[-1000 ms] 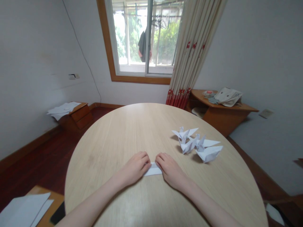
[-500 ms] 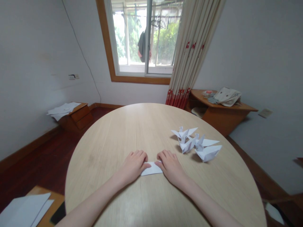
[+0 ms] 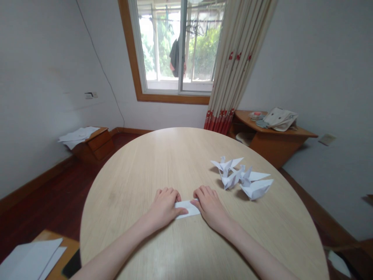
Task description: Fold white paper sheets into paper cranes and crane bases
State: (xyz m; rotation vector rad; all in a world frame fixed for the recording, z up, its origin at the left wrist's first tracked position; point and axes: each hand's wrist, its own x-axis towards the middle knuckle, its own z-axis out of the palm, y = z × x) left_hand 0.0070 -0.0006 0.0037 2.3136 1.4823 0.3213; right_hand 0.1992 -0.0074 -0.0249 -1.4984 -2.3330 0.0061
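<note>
A small folded strip of white paper (image 3: pixel 186 210) lies on the round wooden table (image 3: pixel 163 155) in front of me. My left hand (image 3: pixel 168 204) grips its left end, the thumb lying across the top and the fingers curled at the far side. At the right end, my right hand (image 3: pixel 207 200) holds the paper with its thumb on top and its fingers bent. The outer ends of the strip are hidden under both hands. Several folded white paper cranes (image 3: pixel 255 188) stand in a cluster on the table, right of and beyond my right hand.
White sheets (image 3: pixel 32 258) lie on a wooden surface at the lower left, beside a dark object. More papers (image 3: pixel 78 134) rest on a low cabinet (image 3: pixel 100 144) at the left wall. A corner desk (image 3: pixel 276 146) with a cloth bag (image 3: pixel 281 118) stands at the back right.
My left hand has shifted slightly left and its thumb has slid lower on the paper strip. My right hand has hardly moved, and the cranes are where they were.
</note>
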